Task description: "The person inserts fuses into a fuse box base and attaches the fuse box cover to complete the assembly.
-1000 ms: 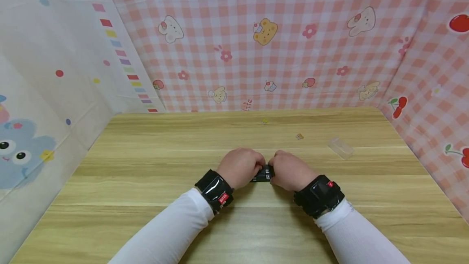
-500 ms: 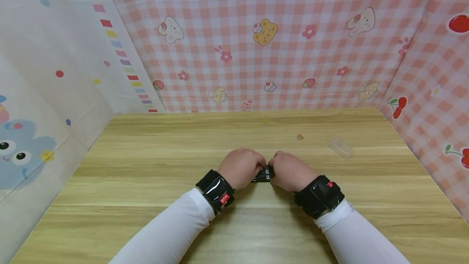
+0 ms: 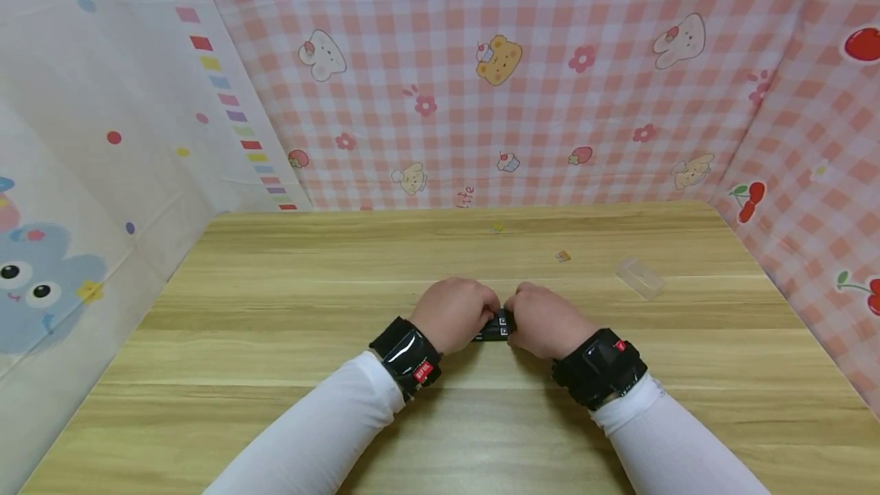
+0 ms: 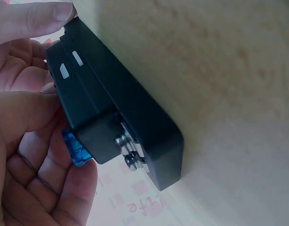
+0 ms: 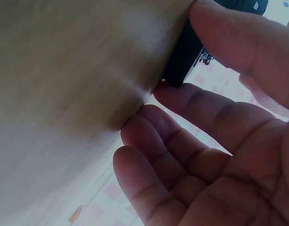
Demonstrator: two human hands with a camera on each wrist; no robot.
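Between the two hands is a stepped black block (image 3: pixel 491 333) with a wider base and white squares on top, at mid-table in the head view. Two metal screw heads (image 4: pixel 128 153) show at its near end in the left wrist view. A translucent blue piece (image 4: pixel 76 148) sits against its upper part. My left hand (image 3: pixel 450 315) holds the upper part, thumb on one side and curled fingers by the blue piece. My right hand (image 3: pixel 546 319) pinches the base's right end between thumb and index finger, its other fingers reaching down to the tabletop (image 5: pixel 64 94).
A clear plastic box (image 3: pixel 640 278) lies right of the hands, further back. Behind the hands are a small orange-and-grey piece (image 3: pixel 563 257) and a tiny yellow item (image 3: pixel 497 228). Patterned cloth (image 3: pixel 440 98) closes off the table's back and sides.
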